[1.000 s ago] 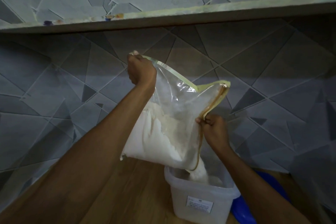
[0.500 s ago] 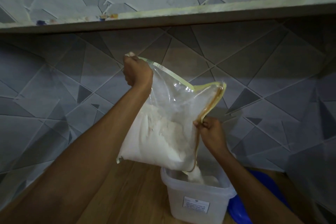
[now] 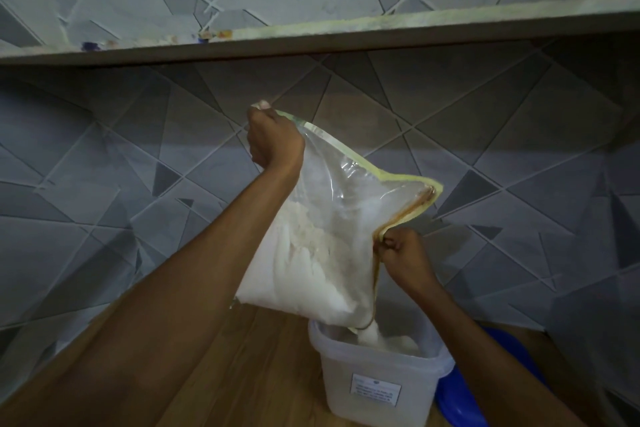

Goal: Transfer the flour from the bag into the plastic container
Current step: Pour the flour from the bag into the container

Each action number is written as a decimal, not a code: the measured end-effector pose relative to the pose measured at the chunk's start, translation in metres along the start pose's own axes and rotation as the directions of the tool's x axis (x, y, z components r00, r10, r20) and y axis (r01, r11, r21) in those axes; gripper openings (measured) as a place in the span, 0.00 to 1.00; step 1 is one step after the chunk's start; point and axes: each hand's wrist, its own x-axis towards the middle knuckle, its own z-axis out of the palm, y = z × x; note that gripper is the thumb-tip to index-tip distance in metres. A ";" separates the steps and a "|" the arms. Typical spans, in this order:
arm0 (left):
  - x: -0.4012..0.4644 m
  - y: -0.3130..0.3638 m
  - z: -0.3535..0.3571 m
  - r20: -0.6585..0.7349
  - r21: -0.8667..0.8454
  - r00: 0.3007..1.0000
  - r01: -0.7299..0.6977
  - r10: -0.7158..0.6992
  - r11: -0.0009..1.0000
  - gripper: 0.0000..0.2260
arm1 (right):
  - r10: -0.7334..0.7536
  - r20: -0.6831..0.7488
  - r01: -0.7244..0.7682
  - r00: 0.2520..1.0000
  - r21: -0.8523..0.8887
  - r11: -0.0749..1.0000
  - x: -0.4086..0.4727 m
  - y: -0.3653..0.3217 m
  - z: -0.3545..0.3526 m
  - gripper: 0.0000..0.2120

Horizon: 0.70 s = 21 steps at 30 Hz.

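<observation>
A clear plastic bag (image 3: 349, 204) with a yellow-green zip edge hangs tilted above the counter, its lower half full of white flour (image 3: 304, 270). My left hand (image 3: 273, 142) grips the bag's raised upper corner. My right hand (image 3: 405, 256) pinches the zip edge lower down on the right side. A stream of flour falls from the bag's lowest corner into a translucent plastic container (image 3: 377, 381) with a white label on its front. A small heap of flour lies inside the container.
The container stands on a wooden counter (image 3: 256, 374). A blue lid (image 3: 498, 388) lies behind and right of it, partly hidden by my right forearm. A grey patterned tiled wall (image 3: 104, 184) rises close behind, with a shelf (image 3: 346, 35) overhead.
The bag, my hands and the container keep almost the same pose. Flour keeps running into the container, and the view has shifted slightly.
</observation>
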 end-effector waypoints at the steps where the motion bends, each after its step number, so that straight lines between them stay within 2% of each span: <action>1: 0.000 0.001 0.001 0.001 0.000 1.000 -0.003 0.003 1.000 0.15 | 0.031 -0.030 -0.031 0.999 0.011 0.999 0.000 0.004 0.001 0.19; 3: -0.002 0.002 0.001 0.008 0.005 1.000 -0.009 0.009 1.000 0.15 | 0.103 -0.083 -0.100 0.991 0.041 0.994 0.000 0.008 0.000 0.17; 6: -0.008 0.002 0.005 0.004 0.038 0.999 -0.050 0.050 0.998 0.16 | 0.019 0.016 -0.019 1.000 0.004 1.000 -0.002 0.010 0.003 0.16; 9: -0.011 0.003 0.009 0.008 0.042 0.998 -0.063 0.063 0.997 0.16 | 0.114 -0.043 -0.112 0.993 0.031 0.993 0.000 0.015 0.001 0.19; 12: -0.010 0.002 0.009 0.004 0.051 0.997 -0.071 0.071 0.996 0.16 | 0.126 0.012 -0.127 0.992 0.068 0.990 0.001 0.017 -0.004 0.19; 14: -0.011 0.002 0.009 -0.006 0.055 0.998 -0.067 0.067 0.996 0.16 | 0.143 -0.005 -0.142 0.990 0.049 0.989 0.002 0.023 -0.007 0.18; 18: -0.012 0.002 0.009 0.004 0.051 0.997 -0.073 0.073 0.996 0.15 | 0.053 0.104 -0.052 0.993 -0.012 0.999 0.004 0.017 -0.002 0.13; 21: -0.013 0.004 0.010 0.016 0.042 0.998 -0.064 0.064 0.997 0.15 | 0.117 -0.064 -0.114 0.991 0.046 0.992 0.003 0.019 -0.001 0.14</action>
